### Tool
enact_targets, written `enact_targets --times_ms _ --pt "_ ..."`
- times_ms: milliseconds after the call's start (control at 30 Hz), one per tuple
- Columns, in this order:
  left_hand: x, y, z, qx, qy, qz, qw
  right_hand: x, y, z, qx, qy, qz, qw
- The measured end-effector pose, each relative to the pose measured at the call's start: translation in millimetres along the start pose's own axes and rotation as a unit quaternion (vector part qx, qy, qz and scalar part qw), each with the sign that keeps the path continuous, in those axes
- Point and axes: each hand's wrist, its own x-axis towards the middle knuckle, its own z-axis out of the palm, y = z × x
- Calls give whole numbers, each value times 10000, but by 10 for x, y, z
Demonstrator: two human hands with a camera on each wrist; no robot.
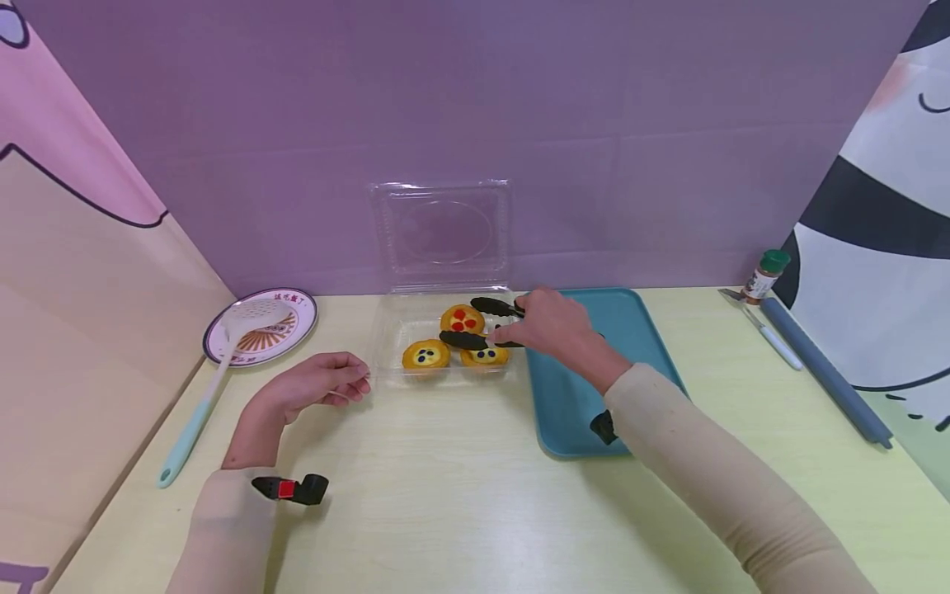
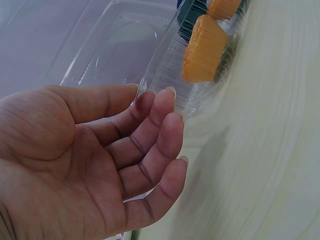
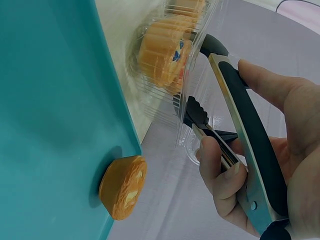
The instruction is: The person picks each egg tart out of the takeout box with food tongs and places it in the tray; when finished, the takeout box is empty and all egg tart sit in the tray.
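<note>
Containing three tarts (image 1: pixel 426 354), the clear box (image 1: pixel 396 332) is pinched by left fingers (image 2: pixel 171 137); right fingers (image 3: pixel 230 182) grip spread tongs (image 3: pixel 254 132).

My left sleeve (image 1: pixel 223 536) and right sleeve (image 1: pixel 720 478) are plain beige; the left carries a black fitting (image 1: pixel 308 490) with a red square (image 1: pixel 286 490), the right a dark block (image 1: pixel 604 427).

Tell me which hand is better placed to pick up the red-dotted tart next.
Likely the right hand: it holds the tongs, whose parted tips are near that tart. The left hand, at one edge of the box, holds no tool.
</note>
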Motion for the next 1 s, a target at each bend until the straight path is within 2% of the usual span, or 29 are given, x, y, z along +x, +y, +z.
enact_targets --times_ms 433,867,1000 --pt "1 11 -3 -17 21 -24 10000 18 -33 12 41 39 -3 10000" --pt "8 8 2 -106 -45 13 9999 6 17 92 212 225 -217 9993" --pt "10 0 -3 -81 -5 -40 10000 18 -2 91 175 157 -181 9996"
